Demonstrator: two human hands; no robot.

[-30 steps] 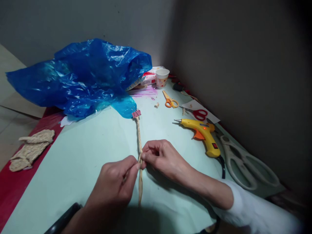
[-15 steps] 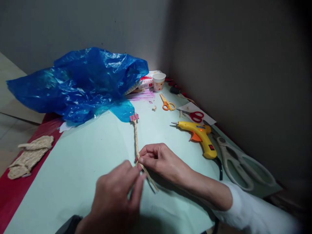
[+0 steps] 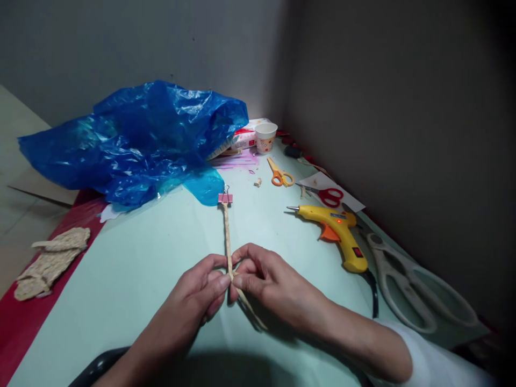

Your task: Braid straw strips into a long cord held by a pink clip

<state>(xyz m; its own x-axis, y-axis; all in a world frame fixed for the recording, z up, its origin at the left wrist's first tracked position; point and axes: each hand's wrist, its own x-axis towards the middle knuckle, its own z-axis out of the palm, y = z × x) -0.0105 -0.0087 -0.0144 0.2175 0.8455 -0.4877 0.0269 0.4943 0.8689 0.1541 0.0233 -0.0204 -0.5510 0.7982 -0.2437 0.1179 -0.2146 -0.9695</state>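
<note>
A thin straw-coloured braid (image 3: 227, 231) runs toward me from a pink binder clip (image 3: 225, 198) that grips its far end. My left hand (image 3: 203, 285) pinches the near part of the braid between thumb and fingers. From the other side my right hand (image 3: 266, 274) pinches at the same spot, its thumb close to the left thumb. Loose strands (image 3: 252, 312) trail out below the fingers toward the lower right. Exactly which strand each hand holds is hidden by the fingertips.
A yellow glue gun (image 3: 338, 231), large scissors (image 3: 415, 285), red scissors (image 3: 328, 196) and orange scissors (image 3: 279, 173) lie at right. A paper cup (image 3: 266, 138) stands behind. A blue plastic bag (image 3: 141, 140) covers the back left. A woven straw piece (image 3: 54, 262) rests on the left edge.
My left hand, blurred and raised before, has moved forward to the braid and now pinches it beside the right hand. My right hand keeps its pinch. The view has shifted slightly.
</note>
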